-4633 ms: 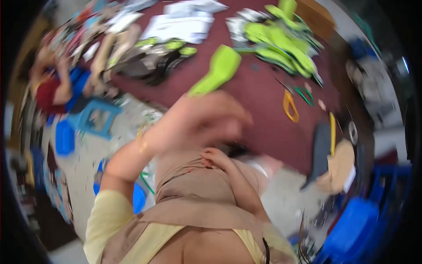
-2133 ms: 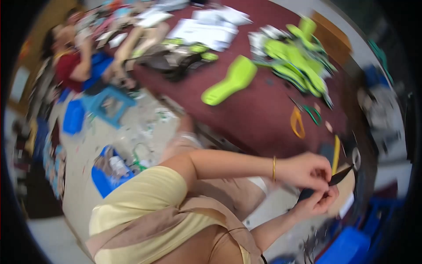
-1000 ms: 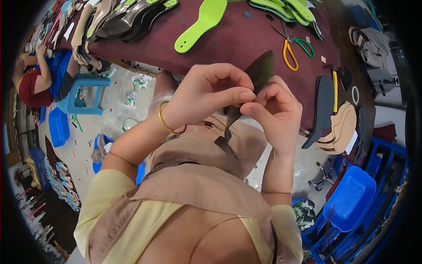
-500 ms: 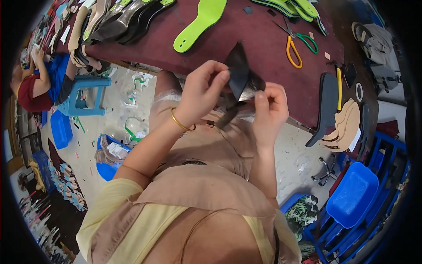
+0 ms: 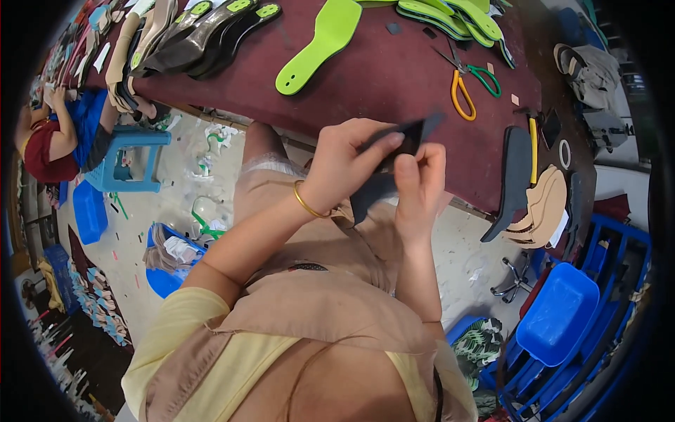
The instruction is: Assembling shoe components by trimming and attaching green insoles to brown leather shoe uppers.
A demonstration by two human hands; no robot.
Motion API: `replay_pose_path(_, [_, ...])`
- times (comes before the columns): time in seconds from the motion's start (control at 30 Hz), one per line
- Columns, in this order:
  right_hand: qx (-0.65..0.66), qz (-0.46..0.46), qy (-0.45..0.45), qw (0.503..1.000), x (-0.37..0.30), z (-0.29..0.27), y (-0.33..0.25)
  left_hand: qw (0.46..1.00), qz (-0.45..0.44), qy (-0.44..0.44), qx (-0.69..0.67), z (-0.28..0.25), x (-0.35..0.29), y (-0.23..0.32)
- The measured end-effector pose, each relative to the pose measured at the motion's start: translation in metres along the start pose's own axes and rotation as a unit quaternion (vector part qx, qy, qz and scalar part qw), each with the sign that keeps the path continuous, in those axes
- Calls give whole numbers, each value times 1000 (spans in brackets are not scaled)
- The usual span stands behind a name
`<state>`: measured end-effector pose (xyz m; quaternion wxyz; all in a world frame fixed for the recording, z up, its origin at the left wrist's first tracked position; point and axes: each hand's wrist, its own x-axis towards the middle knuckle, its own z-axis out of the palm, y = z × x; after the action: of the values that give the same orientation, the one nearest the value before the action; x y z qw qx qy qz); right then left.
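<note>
Head view. Your left hand (image 5: 364, 151) pinches the dark piece (image 5: 374, 194) between thumb and fingers; your right hand (image 5: 420, 190) is closed on its other side. The piece is held just before the near edge of the table (image 5: 394, 91). A loosened pinch could let it slip down beside the table, and uneven pulling could crease it. Your fingers partly cover the piece; its upper tip is blurred, its full outline unclear. Beyond, on the table, the green soles (image 5: 485, 24) are cut off above.
</note>
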<state>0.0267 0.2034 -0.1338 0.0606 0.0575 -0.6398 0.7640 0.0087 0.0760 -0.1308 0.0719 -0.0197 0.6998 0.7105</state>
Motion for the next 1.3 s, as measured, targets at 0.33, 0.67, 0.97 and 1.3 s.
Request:
replay_pose_path(0.33, [-164, 24, 167, 972, -44, -36, -4, 964, -76, 144, -210, -40, 11, -49])
replay_pose_path(0.67, [-19, -156, 572, 805, -82, -205, -122, 869, 20, 350, -348, -218, -38, -88])
replay_pose_path(0.97, [-513, -208, 323, 768, 76, -250, -27, 883, 56, 331, -329, -220, -87, -55])
replay_pose_path(1.3, [-541, -230, 334, 737, 122, -142, 50, 851, 35, 329, -407, -225, -101, -54])
